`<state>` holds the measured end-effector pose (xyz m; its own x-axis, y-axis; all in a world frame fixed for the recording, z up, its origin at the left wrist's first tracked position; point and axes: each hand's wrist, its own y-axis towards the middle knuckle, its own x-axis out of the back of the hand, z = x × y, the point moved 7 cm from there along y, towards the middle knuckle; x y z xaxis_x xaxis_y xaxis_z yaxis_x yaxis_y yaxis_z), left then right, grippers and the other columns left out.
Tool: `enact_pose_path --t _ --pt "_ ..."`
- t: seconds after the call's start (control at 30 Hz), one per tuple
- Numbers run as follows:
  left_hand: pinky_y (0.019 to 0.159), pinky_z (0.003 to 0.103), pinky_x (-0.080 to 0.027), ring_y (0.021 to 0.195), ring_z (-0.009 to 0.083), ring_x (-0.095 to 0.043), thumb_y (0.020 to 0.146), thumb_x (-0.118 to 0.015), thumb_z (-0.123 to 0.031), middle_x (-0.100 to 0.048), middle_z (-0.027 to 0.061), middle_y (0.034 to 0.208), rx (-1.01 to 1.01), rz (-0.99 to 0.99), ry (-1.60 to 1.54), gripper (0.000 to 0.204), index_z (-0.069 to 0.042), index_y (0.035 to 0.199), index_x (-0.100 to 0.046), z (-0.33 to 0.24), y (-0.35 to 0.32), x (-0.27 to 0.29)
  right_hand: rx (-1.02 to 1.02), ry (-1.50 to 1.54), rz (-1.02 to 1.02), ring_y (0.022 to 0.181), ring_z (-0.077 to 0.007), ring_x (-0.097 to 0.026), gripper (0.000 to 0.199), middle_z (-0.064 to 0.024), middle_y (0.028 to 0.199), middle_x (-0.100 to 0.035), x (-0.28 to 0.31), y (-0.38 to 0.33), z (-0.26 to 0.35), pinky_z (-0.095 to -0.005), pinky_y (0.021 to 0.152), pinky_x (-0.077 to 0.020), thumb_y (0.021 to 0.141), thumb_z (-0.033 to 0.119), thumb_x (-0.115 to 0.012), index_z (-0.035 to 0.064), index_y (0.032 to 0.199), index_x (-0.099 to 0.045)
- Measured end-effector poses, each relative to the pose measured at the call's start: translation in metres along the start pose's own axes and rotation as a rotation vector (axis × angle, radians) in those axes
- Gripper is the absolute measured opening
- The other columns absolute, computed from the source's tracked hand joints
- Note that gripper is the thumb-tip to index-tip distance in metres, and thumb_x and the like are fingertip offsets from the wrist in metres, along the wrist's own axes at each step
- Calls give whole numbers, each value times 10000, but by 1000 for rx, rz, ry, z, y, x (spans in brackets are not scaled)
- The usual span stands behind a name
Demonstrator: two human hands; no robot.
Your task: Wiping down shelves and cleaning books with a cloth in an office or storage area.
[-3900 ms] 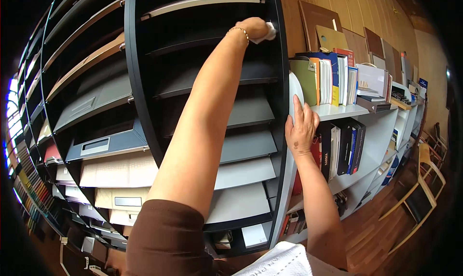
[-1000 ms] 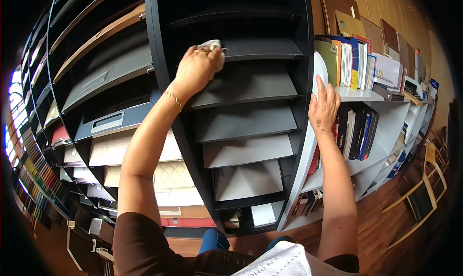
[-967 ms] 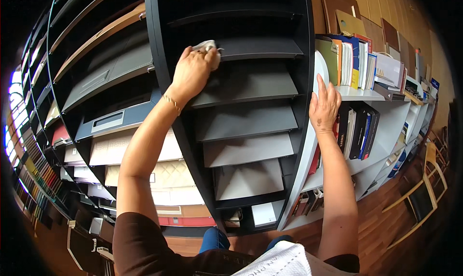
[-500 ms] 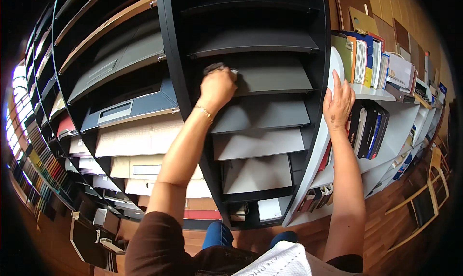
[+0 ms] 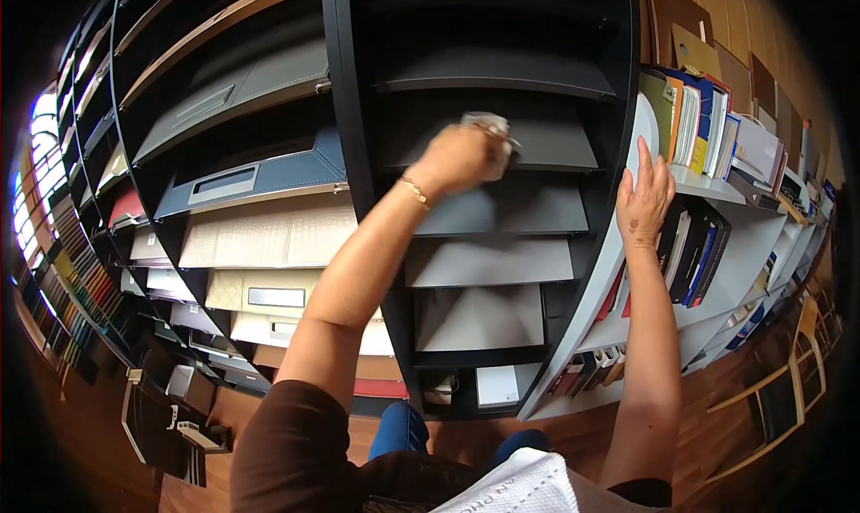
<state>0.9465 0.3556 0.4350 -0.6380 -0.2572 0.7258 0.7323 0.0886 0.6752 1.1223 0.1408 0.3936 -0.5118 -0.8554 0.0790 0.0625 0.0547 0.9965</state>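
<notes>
My left hand (image 5: 459, 157), with a gold bracelet at the wrist, is closed on a crumpled cloth (image 5: 486, 123) that is blurred by motion. It is over a dark shelf panel (image 5: 551, 141) in the black shelving unit; whether the cloth touches the panel I cannot tell. Below it, a blue-grey panel (image 5: 546, 210) and a pale grey panel (image 5: 493, 264) slope toward me. My right hand (image 5: 647, 199) rests flat, fingers stretched out and holding nothing, against the edge of the white bookcase (image 5: 587, 284), beside the upright books.
To the left, a black rack holds leather-like sample panels, among them a blue panel (image 5: 287, 172). Books (image 5: 694, 119) line the white bookcase on the right. A wooden chair (image 5: 779, 396) stands at the lower right. A white box (image 5: 497, 386) sits on the bottom shelf.
My left hand has moved right across the dark shelf with the cloth. The view has shifted slightly, and my right hand stays at the bookcase edge.
</notes>
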Motion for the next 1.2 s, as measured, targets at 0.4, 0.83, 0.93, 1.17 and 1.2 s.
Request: enact_pose_path --t 0.4,0.83,0.93,1.17,1.2 --pt "715 399 -527 697 288 -678 807 -636 -355 -696 154 832 606 -110 190 382 -40 1022 -668 110 35 13 29 -2 -47 1133 -305 -492 603 -150 1154 -524 0 2 -3 -415 1025 -315 851 122 -606 186 1421 -418" --pt "991 387 -402 1125 269 -564 869 -553 -415 -634 143 1158 390 -58 30 476 -96 1220 -594 59 141 -48 31 112 -73 1123 -334 -476 581 -172 1162 -513 5 1 -3 -423 1034 -297 832 99 -641 177 1383 -474" --pt "1035 408 -393 1209 324 -514 826 -623 -339 -565 133 1294 254 -185 -39 462 -73 1203 -593 35 159 -55 30 130 -76 1110 -331 -480 588 -173 1150 -510 7 2 -1 -423 1028 -297 816 80 -646 178 1373 -484" --pt "989 383 -396 1085 304 -579 892 -469 -460 -617 187 1194 82 -192 -24 497 -76 1171 -620 -38 173 -74 33 130 -78 1109 -338 -482 579 -175 1153 -509 4 1 -6 -420 1033 -289 813 81 -646 191 1360 -490" --pt "978 387 -407 1068 322 -590 901 -459 -446 -622 189 1181 105 10 -54 484 -82 1180 -614 -56 171 -80 34 116 -76 1109 -338 -482 579 -175 1153 -509 7 0 -11 -420 1033 -289 813 81 -646 191 1360 -490"
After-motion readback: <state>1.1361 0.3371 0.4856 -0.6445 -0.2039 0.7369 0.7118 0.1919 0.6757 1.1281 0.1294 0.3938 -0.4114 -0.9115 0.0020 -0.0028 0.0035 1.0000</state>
